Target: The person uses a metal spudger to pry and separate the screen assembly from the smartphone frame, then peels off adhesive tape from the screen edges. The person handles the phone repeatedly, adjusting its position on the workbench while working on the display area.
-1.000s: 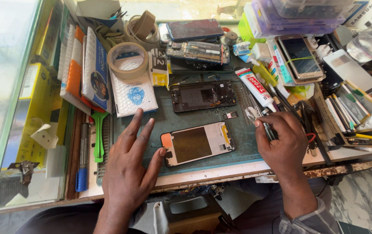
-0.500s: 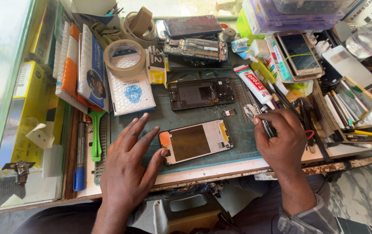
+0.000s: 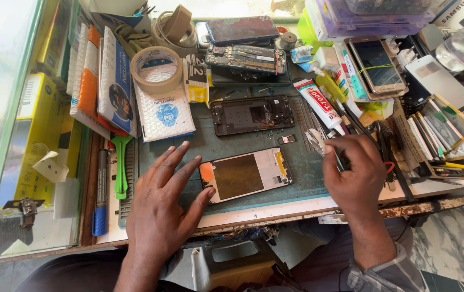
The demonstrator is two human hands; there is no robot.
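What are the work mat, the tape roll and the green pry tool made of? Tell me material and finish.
Work mat: looks like matte rubber or silicone, dull grey-green with no glare. Tape roll: pale paper-like tape, flat finish, cardboard-looking core. Green pry tool: apparently moulded plastic, uniform bright colour, slight sheen.

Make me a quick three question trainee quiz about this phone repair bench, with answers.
1. True or false: the left hand lies flat on the green mat.
2. Which sits nearer the person: A, the dark phone frame, or B, the screen assembly?
3. What does the right hand hold?

Key: 1 true. 2 B. 3 A thin dark tool; its kind is unclear.
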